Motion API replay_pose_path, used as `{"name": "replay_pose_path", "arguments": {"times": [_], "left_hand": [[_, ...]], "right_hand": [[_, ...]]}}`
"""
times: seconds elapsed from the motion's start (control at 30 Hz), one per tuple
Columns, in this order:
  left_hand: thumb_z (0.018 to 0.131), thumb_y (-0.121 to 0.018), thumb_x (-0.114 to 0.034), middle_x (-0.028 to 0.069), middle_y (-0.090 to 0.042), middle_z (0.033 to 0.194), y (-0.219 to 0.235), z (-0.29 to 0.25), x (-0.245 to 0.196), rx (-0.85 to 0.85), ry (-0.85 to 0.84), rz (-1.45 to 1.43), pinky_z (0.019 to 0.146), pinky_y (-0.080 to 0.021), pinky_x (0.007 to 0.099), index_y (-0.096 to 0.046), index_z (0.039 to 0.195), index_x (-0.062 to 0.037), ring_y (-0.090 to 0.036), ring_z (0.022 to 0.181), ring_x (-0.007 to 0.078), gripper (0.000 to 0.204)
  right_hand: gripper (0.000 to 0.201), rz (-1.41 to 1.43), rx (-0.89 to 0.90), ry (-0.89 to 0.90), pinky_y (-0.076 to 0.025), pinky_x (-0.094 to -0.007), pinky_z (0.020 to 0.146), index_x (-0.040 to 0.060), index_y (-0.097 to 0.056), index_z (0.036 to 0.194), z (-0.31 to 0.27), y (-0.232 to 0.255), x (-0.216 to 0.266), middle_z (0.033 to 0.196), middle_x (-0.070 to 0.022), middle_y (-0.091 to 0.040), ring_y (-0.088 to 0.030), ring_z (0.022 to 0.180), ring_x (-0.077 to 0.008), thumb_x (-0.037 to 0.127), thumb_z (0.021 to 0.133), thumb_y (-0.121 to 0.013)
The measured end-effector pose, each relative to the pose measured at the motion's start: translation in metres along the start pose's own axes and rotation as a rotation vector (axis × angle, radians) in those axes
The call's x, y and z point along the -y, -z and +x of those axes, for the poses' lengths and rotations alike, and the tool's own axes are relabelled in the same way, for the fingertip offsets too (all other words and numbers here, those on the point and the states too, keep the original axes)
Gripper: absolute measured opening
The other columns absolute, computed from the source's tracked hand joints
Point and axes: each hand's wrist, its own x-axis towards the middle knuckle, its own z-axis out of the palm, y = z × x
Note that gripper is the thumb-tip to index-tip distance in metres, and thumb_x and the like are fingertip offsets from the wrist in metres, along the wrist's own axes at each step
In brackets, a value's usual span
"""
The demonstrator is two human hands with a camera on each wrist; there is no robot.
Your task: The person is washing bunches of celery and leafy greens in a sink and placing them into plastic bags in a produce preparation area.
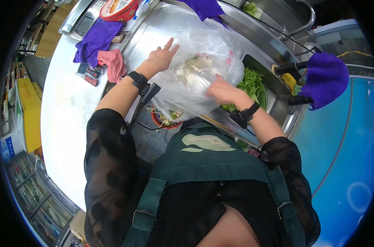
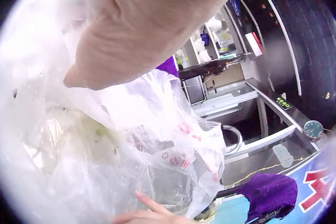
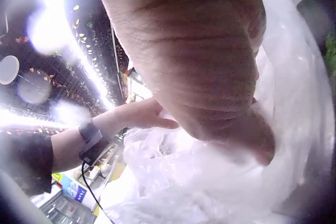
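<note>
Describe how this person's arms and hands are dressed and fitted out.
Both the left hand and right hand are ungloved. The left sleeve and right sleeve are black and sheer, the left showing darker patches. Each wrist wears a dark strap with a small dark device; a thin black cable runs from the left one.

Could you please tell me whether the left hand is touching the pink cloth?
Apart: the head view shows bare metal of the sink between the left hand and the pink cloth.
</note>
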Motion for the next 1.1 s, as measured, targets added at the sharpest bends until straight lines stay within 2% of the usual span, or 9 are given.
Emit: {"name": "replay_pose_path", "arguments": {"times": [0.03,0.2,0.33,0.4,0.5,0.6,0.73,1.03,1.1], "left_hand": [[0.078,-0.058,0.001,0.0131,-0.014,0.156,0.000,0.003,0.004,0.012,0.022,-0.039,0.091,-0.051,0.0436,-0.026,0.148,-0.0186,-0.054,0.115,0.0386,0.080],[0.077,-0.054,0.001,0.0277,-0.023,0.148,-0.020,0.010,0.013,-0.249,0.010,-0.267,0.087,-0.052,0.0453,-0.029,0.143,-0.0066,-0.060,0.100,0.0441,0.071],[0.075,-0.062,-0.003,0.0239,-0.019,0.151,-0.002,-0.021,-0.039,-0.208,0.040,-0.406,0.086,-0.052,0.0461,-0.034,0.143,-0.0181,-0.061,0.100,0.0442,0.075],[0.076,-0.062,-0.004,0.0231,-0.016,0.152,0.017,-0.034,-0.057,-0.145,0.045,-0.369,0.085,-0.052,0.0459,-0.034,0.144,-0.0199,-0.062,0.099,0.0429,0.075],[0.077,-0.058,-0.004,0.0228,-0.012,0.153,0.016,-0.036,-0.065,-0.060,0.035,-0.271,0.083,-0.053,0.0442,-0.035,0.143,-0.0227,-0.063,0.100,0.0388,0.073],[0.077,-0.053,-0.002,0.0223,-0.009,0.154,0.014,-0.027,-0.066,-0.036,0.097,-0.211,0.082,-0.054,0.0426,-0.036,0.143,-0.0252,-0.063,0.102,0.0357,0.072],[0.080,-0.059,-0.010,0.0201,-0.006,0.155,0.008,-0.020,-0.058,-0.086,0.202,-0.255,0.083,-0.053,0.0431,-0.035,0.143,-0.0282,-0.061,0.105,0.0357,0.069],[0.080,-0.070,-0.032,0.0358,-0.020,0.145,-0.014,-0.055,-0.058,-0.347,0.049,-0.455,0.096,-0.045,0.0460,-0.034,0.144,-0.0292,-0.053,0.114,0.0458,0.074],[0.080,-0.072,-0.035,0.0384,-0.025,0.142,-0.012,-0.069,-0.058,-0.366,0.097,-0.620,0.102,-0.039,0.0468,-0.035,0.144,-0.0270,-0.041,0.125,0.0490,0.075]], "right_hand": [[0.012,-0.009,0.254,-0.058,-0.033,-0.0501,0.106,0.0089,-0.068,0.078,-0.009,0.003,-0.010,0.076,-0.0140,-0.065,-0.064,0.087,-0.0318,0.004,0.070,-0.060],[0.019,-0.063,0.187,-0.321,-0.030,-0.0510,0.108,0.0077,-0.067,0.077,-0.062,0.027,-0.063,0.078,-0.0151,-0.065,-0.062,0.089,-0.0327,0.000,0.065,-0.055],[0.034,0.227,-0.070,-0.230,-0.028,-0.0488,0.110,0.0075,-0.066,0.103,-0.080,0.054,-0.057,0.095,-0.0134,-0.066,-0.061,0.100,-0.0306,0.007,0.070,-0.060],[0.055,0.753,-0.234,-0.299,-0.028,-0.0429,0.111,0.0148,-0.055,0.128,-0.079,0.064,-0.049,0.121,-0.0138,-0.060,-0.054,0.117,-0.0274,0.017,0.075,-0.069],[0.069,0.519,-0.469,-0.381,-0.033,-0.0394,0.108,0.0161,-0.041,0.141,-0.067,0.051,-0.055,0.140,-0.0168,-0.046,-0.049,0.125,-0.0285,0.023,0.079,-0.070],[0.074,0.213,-0.785,-0.355,-0.033,-0.0418,0.109,0.0109,-0.038,0.142,-0.047,0.026,-0.080,0.134,-0.0185,-0.050,-0.041,0.131,-0.0355,0.026,0.077,-0.072],[0.074,0.368,-0.857,-0.411,-0.038,-0.0425,0.105,0.0109,-0.036,0.143,-0.051,0.020,-0.087,0.134,-0.0170,-0.050,-0.046,0.127,-0.0340,0.021,0.079,-0.071],[0.042,0.969,-0.761,-0.613,-0.049,-0.0273,0.081,0.0044,-0.057,0.124,-0.200,-0.026,-0.040,0.103,-0.0051,-0.067,-0.062,0.092,-0.0129,0.007,0.084,-0.067],[0.032,0.990,-0.947,-0.710,-0.048,-0.0245,0.076,0.0023,-0.061,0.115,-0.237,-0.005,-0.021,0.096,-0.0032,-0.066,-0.061,0.085,-0.0110,0.005,0.084,-0.067]]}}
